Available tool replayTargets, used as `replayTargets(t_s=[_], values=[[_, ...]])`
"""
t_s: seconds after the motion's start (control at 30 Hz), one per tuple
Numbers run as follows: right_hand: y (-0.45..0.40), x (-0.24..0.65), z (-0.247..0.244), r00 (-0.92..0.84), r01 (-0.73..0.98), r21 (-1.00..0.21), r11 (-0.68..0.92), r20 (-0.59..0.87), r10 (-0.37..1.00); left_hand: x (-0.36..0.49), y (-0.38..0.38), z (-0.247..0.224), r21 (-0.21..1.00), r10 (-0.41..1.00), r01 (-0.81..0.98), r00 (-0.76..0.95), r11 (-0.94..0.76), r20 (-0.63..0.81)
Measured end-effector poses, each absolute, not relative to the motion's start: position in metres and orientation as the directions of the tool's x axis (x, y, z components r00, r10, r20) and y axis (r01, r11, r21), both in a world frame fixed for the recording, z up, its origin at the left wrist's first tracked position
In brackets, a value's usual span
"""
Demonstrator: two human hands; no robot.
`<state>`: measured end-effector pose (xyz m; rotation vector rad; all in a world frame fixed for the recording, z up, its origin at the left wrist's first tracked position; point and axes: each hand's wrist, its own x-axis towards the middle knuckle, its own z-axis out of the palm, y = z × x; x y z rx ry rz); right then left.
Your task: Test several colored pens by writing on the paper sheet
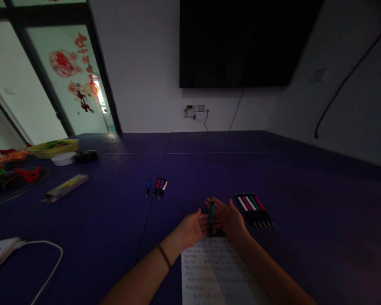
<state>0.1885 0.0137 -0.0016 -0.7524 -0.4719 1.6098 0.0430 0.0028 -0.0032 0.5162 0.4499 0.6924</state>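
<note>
A green pen (211,218) with a black grip lies across the fingers of both hands, its tip toward me. My left hand (192,228), palm turned up, reaches its fingers under the pen from the left. From the other side my right hand (230,220) cradles the same pen, thumb held apart from it. Just below the hands is a sheet of handwritten paper (216,275), partly covered by my right forearm. Beside my right hand lies a row of several pens (252,209) in white, red and green with black grips.
Left of centre lie a blue pen (148,187) and a small group of pens (161,188). Farther left are a narrow box (66,188), a yellow basket (53,148), a black roll (86,156), red scissors (30,173) and a white device (1,252) with a cable.
</note>
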Motion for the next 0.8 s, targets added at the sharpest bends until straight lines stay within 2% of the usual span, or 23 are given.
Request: replayTargets(t_s=[0.33,0.6,0.8], values=[[0.016,0.191,-0.010,-0.082,-0.745,-0.647,-0.162,-0.152,0.985,0.042,0.006,-0.010,0.591,0.686,-0.486,0.708,0.644,-0.165],[0.009,0.182,-0.003,-0.007,-0.591,-0.801,-0.099,-0.117,0.993,0.042,0.002,-0.006,0.719,0.709,-0.444,0.699,0.535,-0.096],[0.007,0.181,0.002,-0.025,-0.586,-0.799,-0.132,-0.145,0.989,0.041,0.002,-0.004,0.728,0.704,-0.446,0.707,0.520,-0.070]])
